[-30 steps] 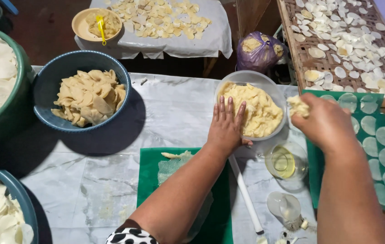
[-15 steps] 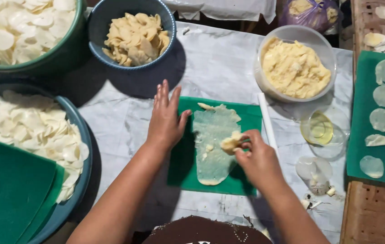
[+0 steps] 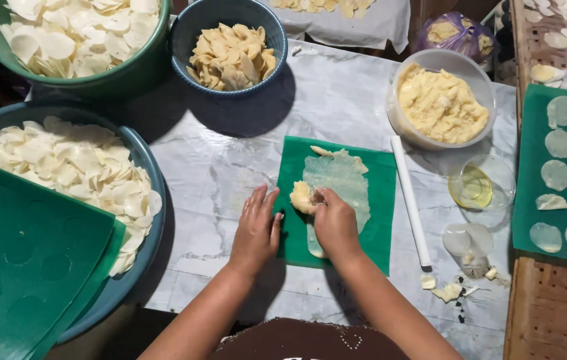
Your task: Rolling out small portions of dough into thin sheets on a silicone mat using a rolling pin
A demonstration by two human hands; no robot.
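Green mat [image 3: 377,220] centre-stage: right hand [image 3: 334,225] clamps one dough lump [image 3: 302,197] on it, left hand [image 3: 255,230] flat, fingers spread, on its left edge; one white rod [image 3: 410,200] lies right.

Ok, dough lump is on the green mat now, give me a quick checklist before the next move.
1. Dough lump on the green mat: ok, at its left part.
2. Right hand on the lump: ok, fingers touch it.
3. Left hand steadying the mat: ok, flat at its left edge.
4. White rolling stick near: ok, beside the mat's right edge.
5. Oil dish upright: ok.
6. Thin sheet intact: cannot tell.
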